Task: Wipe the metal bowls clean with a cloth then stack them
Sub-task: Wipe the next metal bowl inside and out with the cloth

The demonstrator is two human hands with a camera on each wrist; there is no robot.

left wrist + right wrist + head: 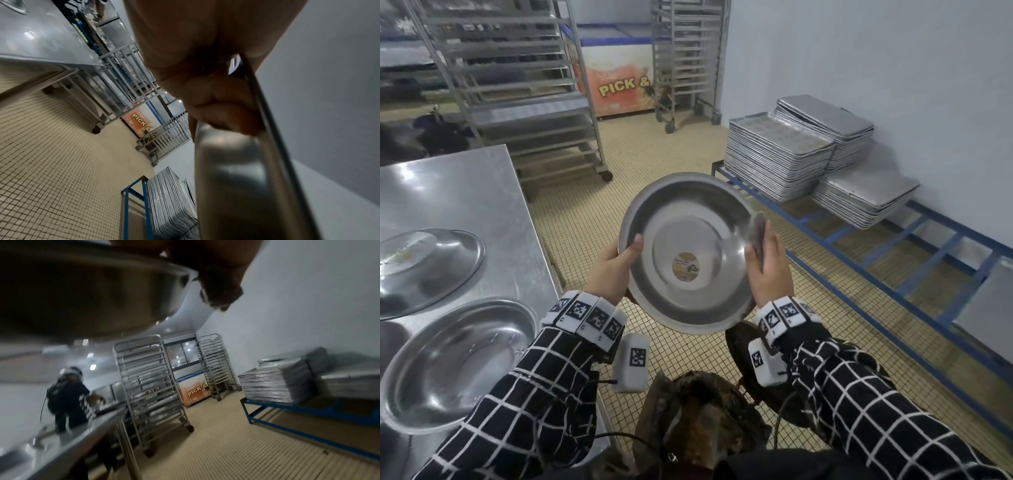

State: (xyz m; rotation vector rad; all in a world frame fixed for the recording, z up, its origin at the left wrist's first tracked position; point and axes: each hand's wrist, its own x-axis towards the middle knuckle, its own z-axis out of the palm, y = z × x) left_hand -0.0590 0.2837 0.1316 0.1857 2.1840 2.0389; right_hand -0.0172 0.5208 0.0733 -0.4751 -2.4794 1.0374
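My left hand (608, 274) grips the bowl (688, 253) rim, while my right hand (770, 263) pinches what seems a blurred cloth (757, 230).

To my left, two bowls (431, 267) crowd the tabletop (465, 192); trays (808, 150) block the right; open floor (654, 154) lies ahead.

At the centre of the head view the round silver steel bowl (686, 253) shines grey, with a small round orange-and-cream sticker (686, 267) on its base, and a dull grey-brown cloth (757, 230) lies at its right rim. The sleeves (524, 404) along the bottom are black with a white grid check, and the wristbands (585, 317) are white with black square markers. The tiled floor (674, 150) is pale yellow, the low rack frame (914, 274) on the right is blue under grey stacked metal trays (777, 157), and the chest freezer (616, 85) at top centre is orange with yellow lettering.
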